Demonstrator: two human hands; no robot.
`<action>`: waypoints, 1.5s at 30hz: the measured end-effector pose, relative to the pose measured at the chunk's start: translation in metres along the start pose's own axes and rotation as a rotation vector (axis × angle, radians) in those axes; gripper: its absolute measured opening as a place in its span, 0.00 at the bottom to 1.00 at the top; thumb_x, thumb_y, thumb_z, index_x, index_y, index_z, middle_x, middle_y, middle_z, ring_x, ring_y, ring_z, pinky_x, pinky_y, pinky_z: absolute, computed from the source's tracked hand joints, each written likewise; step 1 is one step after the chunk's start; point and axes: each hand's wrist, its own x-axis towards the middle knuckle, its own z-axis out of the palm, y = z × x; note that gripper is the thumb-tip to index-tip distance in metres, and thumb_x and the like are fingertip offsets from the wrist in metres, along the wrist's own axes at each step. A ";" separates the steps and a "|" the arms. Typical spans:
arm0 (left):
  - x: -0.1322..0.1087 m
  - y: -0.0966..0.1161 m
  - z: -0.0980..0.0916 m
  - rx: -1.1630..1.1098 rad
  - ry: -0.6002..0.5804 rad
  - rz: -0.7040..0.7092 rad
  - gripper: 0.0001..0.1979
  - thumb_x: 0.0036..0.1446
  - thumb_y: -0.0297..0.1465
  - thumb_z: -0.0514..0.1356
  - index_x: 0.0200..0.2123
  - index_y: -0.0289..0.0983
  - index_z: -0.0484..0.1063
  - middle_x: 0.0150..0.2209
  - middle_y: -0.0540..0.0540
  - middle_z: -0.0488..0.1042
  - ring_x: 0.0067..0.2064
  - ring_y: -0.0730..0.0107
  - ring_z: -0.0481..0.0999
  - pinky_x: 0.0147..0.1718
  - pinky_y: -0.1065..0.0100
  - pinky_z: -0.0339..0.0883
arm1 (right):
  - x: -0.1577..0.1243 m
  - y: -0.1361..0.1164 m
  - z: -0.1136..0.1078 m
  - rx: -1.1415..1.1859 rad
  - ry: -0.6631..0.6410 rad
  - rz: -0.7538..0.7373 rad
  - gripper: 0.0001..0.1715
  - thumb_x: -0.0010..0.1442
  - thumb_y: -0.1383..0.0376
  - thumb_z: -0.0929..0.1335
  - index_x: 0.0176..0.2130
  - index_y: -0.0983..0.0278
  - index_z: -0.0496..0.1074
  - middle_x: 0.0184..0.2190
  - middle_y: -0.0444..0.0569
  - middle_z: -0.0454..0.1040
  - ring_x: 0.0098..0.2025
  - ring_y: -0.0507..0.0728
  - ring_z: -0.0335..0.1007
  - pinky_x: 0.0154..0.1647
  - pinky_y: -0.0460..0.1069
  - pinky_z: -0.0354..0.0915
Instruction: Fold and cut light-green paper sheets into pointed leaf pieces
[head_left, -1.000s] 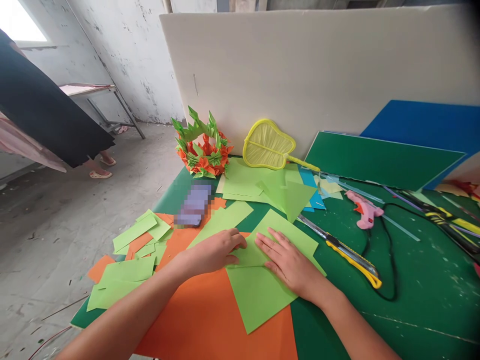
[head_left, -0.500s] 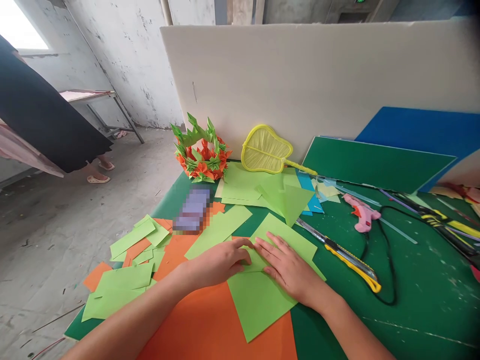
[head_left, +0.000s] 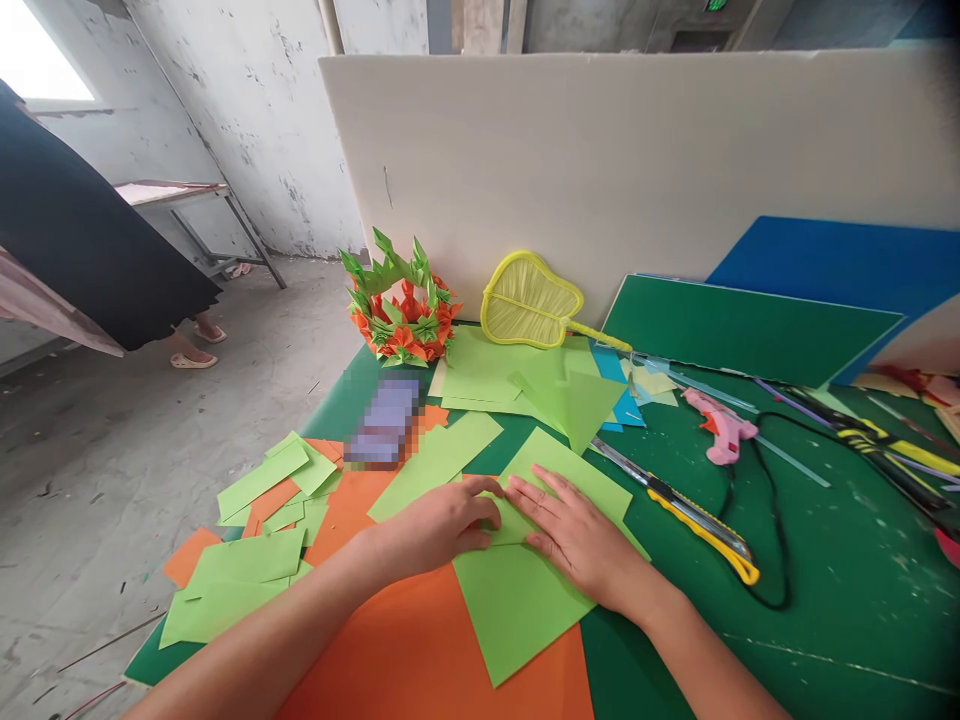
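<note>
A green paper sheet (head_left: 525, 625) lies on the table in front of me, with a folded layer of the same green across its upper part. My left hand (head_left: 450, 520) has its fingers bent and closed down onto the folded part of the paper. Flat on the same paper lies my right hand (head_left: 574, 535), its fingers stretched out and close to the left fingertips. Beneath is a large orange sheet (head_left: 420, 650). Another green sheet (head_left: 592, 480) shows behind my right hand.
Rightward lie a utility knife (head_left: 701, 530) and a pink glue gun (head_left: 724, 425) with a black cord. A green-and-orange folded-paper ring (head_left: 405, 335) and a yellow fan (head_left: 525, 300) stand at the back. Green paper pieces (head_left: 247, 555) spread left. A person in a dark skirt (head_left: 97, 240) stands beyond.
The view has shifted very slightly. Both hands and the paper stay in place.
</note>
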 end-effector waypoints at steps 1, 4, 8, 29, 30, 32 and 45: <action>0.001 0.001 0.000 0.001 0.006 -0.004 0.06 0.61 0.28 0.57 0.40 0.40 0.73 0.57 0.46 0.66 0.38 0.69 0.77 0.39 0.69 0.68 | 0.000 0.000 0.000 0.000 0.003 -0.001 0.33 0.71 0.54 0.55 0.69 0.49 0.38 0.69 0.35 0.47 0.71 0.63 0.39 0.65 0.64 0.56; 0.005 0.004 0.001 0.028 0.013 -0.021 0.05 0.62 0.28 0.57 0.38 0.39 0.73 0.56 0.46 0.67 0.35 0.72 0.77 0.37 0.69 0.68 | 0.000 0.000 0.000 -0.010 0.003 -0.003 0.33 0.71 0.54 0.55 0.69 0.49 0.36 0.69 0.34 0.46 0.71 0.63 0.39 0.65 0.64 0.56; 0.008 0.006 0.002 0.090 0.012 -0.041 0.03 0.59 0.27 0.60 0.38 0.38 0.72 0.56 0.46 0.67 0.31 0.74 0.75 0.33 0.71 0.67 | 0.000 0.000 0.001 -0.031 0.005 -0.008 0.33 0.71 0.54 0.55 0.69 0.50 0.37 0.69 0.35 0.46 0.71 0.63 0.39 0.65 0.64 0.56; 0.000 -0.001 0.001 -0.057 -0.025 -0.014 0.11 0.56 0.22 0.56 0.42 0.38 0.69 0.60 0.45 0.61 0.32 0.77 0.73 0.32 0.71 0.67 | -0.002 -0.018 -0.019 0.029 0.096 -0.234 0.18 0.69 0.58 0.60 0.53 0.56 0.72 0.46 0.51 0.72 0.49 0.60 0.64 0.52 0.57 0.59; 0.000 -0.001 0.001 -0.049 -0.027 -0.015 0.11 0.56 0.21 0.56 0.42 0.38 0.69 0.60 0.45 0.61 0.33 0.76 0.73 0.32 0.71 0.66 | -0.003 -0.017 -0.021 0.038 0.111 -0.229 0.17 0.69 0.59 0.60 0.50 0.57 0.74 0.43 0.50 0.72 0.48 0.59 0.64 0.52 0.56 0.58; 0.001 0.000 0.001 -0.033 -0.034 -0.024 0.12 0.56 0.21 0.56 0.42 0.38 0.69 0.60 0.45 0.61 0.35 0.74 0.73 0.32 0.71 0.66 | -0.007 -0.013 -0.025 0.052 0.136 -0.196 0.17 0.68 0.62 0.60 0.39 0.59 0.77 0.36 0.50 0.72 0.43 0.58 0.64 0.48 0.55 0.59; -0.002 -0.002 0.002 0.078 -0.053 0.132 0.18 0.63 0.25 0.52 0.48 0.49 0.77 0.61 0.46 0.59 0.52 0.61 0.70 0.50 0.62 0.66 | -0.044 0.036 -0.051 0.081 -0.002 0.152 0.30 0.67 0.58 0.61 0.16 0.62 0.56 0.16 0.43 0.59 0.23 0.53 0.58 0.28 0.50 0.54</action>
